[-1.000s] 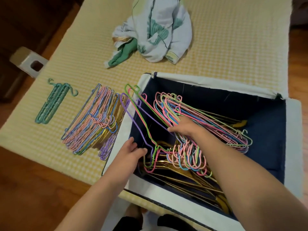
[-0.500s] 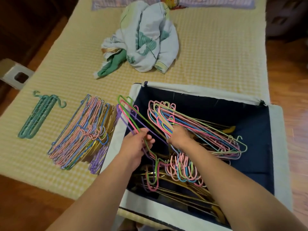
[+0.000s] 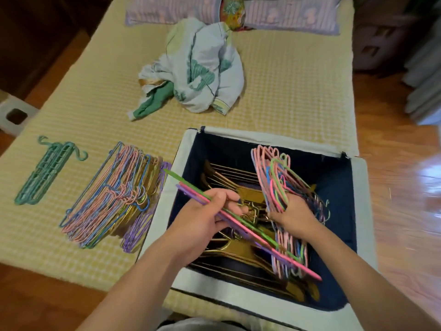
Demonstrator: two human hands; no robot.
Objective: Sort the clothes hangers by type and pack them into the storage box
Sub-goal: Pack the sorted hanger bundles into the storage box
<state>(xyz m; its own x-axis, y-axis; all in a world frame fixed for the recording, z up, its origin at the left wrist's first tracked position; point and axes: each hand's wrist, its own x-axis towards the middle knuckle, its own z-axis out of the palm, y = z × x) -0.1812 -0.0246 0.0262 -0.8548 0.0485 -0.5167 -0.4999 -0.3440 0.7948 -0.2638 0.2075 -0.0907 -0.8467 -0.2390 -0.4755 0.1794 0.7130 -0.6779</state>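
Note:
A navy storage box (image 3: 358,187) with a white rim sits open on the bed's near edge. Gold hangers (image 3: 233,249) lie on its bottom. My left hand (image 3: 205,218) grips a few thin coloured hangers (image 3: 241,223), green, pink and purple, held edge-on across the box. My right hand (image 3: 293,218) holds a thick bundle of pastel wire hangers (image 3: 272,177) tilted up on edge inside the box. On the bed left of the box lies a fanned pile of pastel and gold hangers (image 3: 114,194), and further left several teal plastic hangers (image 3: 47,170).
A crumpled printed cloth (image 3: 202,75) lies on the yellow checked bed cover (image 3: 286,91) behind the box. Pillows (image 3: 286,15) line the bed's far end. Wooden floor (image 3: 393,163) shows on the right, and a small white stool (image 3: 14,115) stands at the left.
My right hand has lifted the pastel bundle from lying flat to standing on edge, uncovering the gold hangers. My left hand has turned its few coloured hangers edge-on and carried them over the box.

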